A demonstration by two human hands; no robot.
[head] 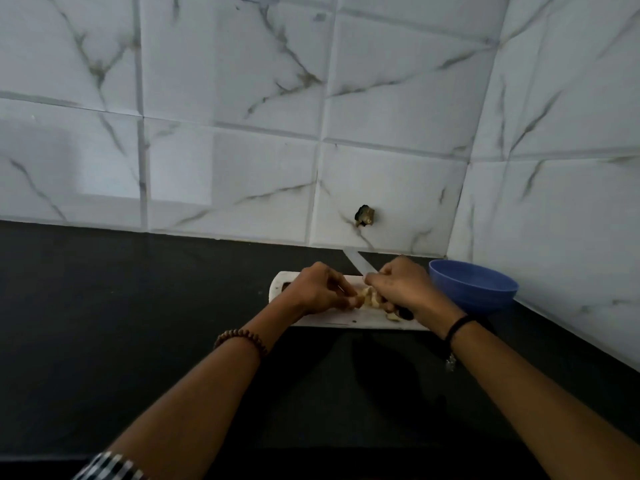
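Note:
A white cutting board (346,320) lies on the black counter near the tiled corner. Pale yellowish food pieces (369,299) sit on it between both hands. My left hand (317,289) has its fingers curled and pinches the food at its left side. My right hand (401,284) grips a knife (360,263); the pale blade points up and away toward the wall and the dark handle end shows below the palm. One small piece (392,317) lies apart near the board's front edge.
A blue bowl (474,284) stands right of the board, close to the right wall. The black counter (138,323) stretches left and toward me. Marble-pattern tiled walls meet in a corner behind; a dark hole (364,215) marks the back wall.

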